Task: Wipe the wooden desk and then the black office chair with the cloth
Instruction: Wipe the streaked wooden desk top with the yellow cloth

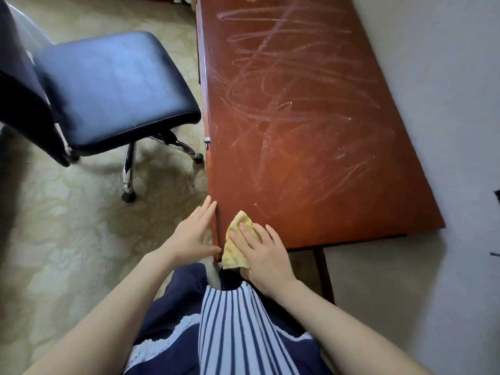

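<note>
Pressing the cloth on the desk's near corner.
At 6 o'clock the right hand presses the cloth down on the desk's near-left corner, fingers straight and slightly spread; beside it, the left hand lays straight fingers against the desk's side edge. Pale streaks cover the top toward 1 o'clock. The chair stands at 10 o'clock.

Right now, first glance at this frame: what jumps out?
The pale swirling streaks across the wooden desk at upper right grab the eye first. At its near left corner, the right hand presses a yellow cloth flat, while the left hand rests against the desk's edge. The black office chair stands on the carpet at upper left.
</note>
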Available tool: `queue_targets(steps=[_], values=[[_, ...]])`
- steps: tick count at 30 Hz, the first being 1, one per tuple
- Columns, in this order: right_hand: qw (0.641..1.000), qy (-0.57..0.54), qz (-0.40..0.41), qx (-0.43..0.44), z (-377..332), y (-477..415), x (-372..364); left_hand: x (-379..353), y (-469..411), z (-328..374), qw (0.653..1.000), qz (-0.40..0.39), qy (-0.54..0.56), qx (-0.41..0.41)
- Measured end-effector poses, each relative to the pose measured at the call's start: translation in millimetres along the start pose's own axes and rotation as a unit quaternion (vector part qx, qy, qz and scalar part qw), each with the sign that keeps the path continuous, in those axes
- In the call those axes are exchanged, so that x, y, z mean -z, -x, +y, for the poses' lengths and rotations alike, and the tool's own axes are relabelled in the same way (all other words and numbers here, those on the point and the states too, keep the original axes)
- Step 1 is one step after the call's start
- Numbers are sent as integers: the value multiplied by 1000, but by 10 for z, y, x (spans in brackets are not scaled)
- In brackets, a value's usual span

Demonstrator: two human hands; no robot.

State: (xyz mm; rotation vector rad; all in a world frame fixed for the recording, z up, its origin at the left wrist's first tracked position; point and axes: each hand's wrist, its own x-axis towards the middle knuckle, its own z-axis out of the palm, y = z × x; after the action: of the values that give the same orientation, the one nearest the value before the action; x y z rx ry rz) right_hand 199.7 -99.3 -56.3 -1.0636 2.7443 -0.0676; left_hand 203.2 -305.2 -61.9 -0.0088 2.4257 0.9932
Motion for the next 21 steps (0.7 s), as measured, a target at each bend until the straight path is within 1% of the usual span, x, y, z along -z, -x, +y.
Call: queue_targets(steps=[5, 9, 13, 16, 19, 21], values=[[997, 11, -67, 40, 113, -480, 54, -71, 88, 35, 992, 84, 81, 45], [997, 12, -58, 42, 125, -926, 93, -63, 184, 81, 983, 142, 89, 76], [996, 8, -67, 52, 86, -1302, 109, -64, 313, 149, 973, 180, 90, 114], [995, -4, -60, 76, 102, -1322, 66, -88, 374, 223, 968, 189, 90, 138], [992, -37, -23, 116, 193, -1141, 38, -121, 353, 283, 968, 173, 95, 156], [990, -68, 6, 127, 289, -941, 28, -141, 297, 314, 967, 156, 109, 166]])
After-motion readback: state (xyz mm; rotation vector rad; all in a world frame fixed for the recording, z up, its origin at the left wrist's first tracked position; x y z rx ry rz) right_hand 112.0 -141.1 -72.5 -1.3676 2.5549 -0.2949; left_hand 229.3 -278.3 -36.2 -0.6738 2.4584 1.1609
